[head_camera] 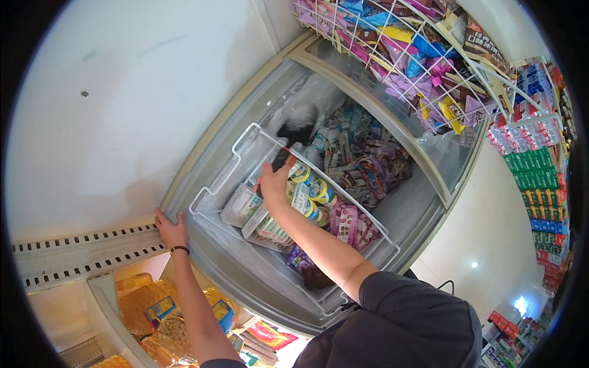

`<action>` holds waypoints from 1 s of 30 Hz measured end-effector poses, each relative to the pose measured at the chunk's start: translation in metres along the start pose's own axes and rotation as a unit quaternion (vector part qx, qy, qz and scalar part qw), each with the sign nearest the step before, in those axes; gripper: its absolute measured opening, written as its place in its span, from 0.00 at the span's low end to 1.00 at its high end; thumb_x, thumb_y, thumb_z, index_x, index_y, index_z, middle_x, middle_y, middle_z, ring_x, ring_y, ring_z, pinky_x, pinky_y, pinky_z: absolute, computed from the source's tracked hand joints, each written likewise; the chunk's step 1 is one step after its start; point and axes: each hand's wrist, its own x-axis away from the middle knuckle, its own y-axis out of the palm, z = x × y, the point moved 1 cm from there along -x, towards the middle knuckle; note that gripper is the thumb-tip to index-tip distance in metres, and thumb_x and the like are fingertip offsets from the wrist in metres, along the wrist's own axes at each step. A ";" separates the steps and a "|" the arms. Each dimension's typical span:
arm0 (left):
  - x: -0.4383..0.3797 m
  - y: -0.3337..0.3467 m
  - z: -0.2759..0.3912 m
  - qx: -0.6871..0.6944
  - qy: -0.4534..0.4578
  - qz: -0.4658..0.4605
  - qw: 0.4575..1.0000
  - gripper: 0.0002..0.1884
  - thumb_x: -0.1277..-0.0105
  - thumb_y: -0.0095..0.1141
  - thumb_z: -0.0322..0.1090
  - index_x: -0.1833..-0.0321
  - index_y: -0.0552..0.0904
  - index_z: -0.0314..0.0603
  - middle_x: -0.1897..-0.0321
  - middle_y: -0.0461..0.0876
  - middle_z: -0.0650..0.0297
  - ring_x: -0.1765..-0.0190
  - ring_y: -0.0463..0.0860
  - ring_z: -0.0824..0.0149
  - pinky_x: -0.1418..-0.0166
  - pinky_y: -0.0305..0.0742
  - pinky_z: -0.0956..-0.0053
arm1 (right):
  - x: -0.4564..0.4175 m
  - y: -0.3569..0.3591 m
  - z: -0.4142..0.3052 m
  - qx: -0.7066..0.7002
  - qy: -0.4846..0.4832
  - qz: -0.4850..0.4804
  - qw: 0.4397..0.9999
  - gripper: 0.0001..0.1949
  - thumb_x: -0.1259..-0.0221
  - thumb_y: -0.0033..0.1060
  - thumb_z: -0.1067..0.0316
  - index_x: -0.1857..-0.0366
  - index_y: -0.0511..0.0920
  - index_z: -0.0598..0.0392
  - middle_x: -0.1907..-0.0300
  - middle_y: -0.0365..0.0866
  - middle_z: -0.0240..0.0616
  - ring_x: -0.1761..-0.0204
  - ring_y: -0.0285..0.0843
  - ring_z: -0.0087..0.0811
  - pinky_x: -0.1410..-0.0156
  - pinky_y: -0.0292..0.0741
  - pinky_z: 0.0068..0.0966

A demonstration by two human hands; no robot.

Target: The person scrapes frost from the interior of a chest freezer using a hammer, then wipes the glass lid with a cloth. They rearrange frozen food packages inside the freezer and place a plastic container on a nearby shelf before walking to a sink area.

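Observation:
My right hand [274, 186] is closed around the handle of a black scraper or shovel [297, 131], whose wide blade lies against the frosted inner wall of a chest freezer [322, 85]. White frost covers part of the blade. Below this hand, a white wire basket [195, 202] hangs in the freezer, with cartons, yellow-lidded cups [317, 191] and pink ice cream packets [347, 221]. My left hand [172, 230] rests on the freezer's rim at the left, fingers spread, holding nothing. Loose wrapped ice creams [354, 156] lie on the freezer floor beyond the basket.
A sliding glass lid's frame [391, 119] crosses the freezer. Above it stands a wire rack [405, 60] full of wrapped cones. A perforated metal shelf upright [87, 250] and large bottles of yellow oil [149, 303] are at lower left. Stacked packaged drinks [531, 170] line the right.

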 end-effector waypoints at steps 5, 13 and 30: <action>-0.001 0.001 0.001 0.008 0.011 0.001 1.000 0.40 0.46 0.58 0.44 0.33 0.54 0.42 0.39 0.59 0.45 0.41 0.66 0.45 0.40 0.65 0.59 | -0.002 0.000 0.002 -0.031 -0.002 -0.018 0.999 0.17 0.42 0.47 0.70 0.54 0.53 0.56 0.80 0.65 0.36 0.83 0.64 0.26 0.82 0.67 0.27; 0.001 -0.005 0.012 -0.012 -0.013 -0.018 1.000 0.39 0.45 0.57 0.45 0.33 0.54 0.41 0.38 0.58 0.45 0.40 0.66 0.45 0.40 0.64 0.60 | 0.009 0.005 -0.006 -0.055 0.023 -0.018 0.998 0.12 0.43 0.48 0.72 0.58 0.59 0.53 0.76 0.64 0.34 0.82 0.64 0.25 0.82 0.66 0.27; -0.002 0.003 0.002 0.002 0.009 -0.001 1.000 0.40 0.46 0.58 0.45 0.34 0.54 0.39 0.39 0.59 0.44 0.40 0.64 0.45 0.39 0.64 0.60 | -0.021 0.009 -0.013 -0.092 0.038 -0.086 0.991 0.14 0.40 0.45 0.69 0.56 0.54 0.55 0.76 0.62 0.35 0.83 0.62 0.24 0.82 0.65 0.27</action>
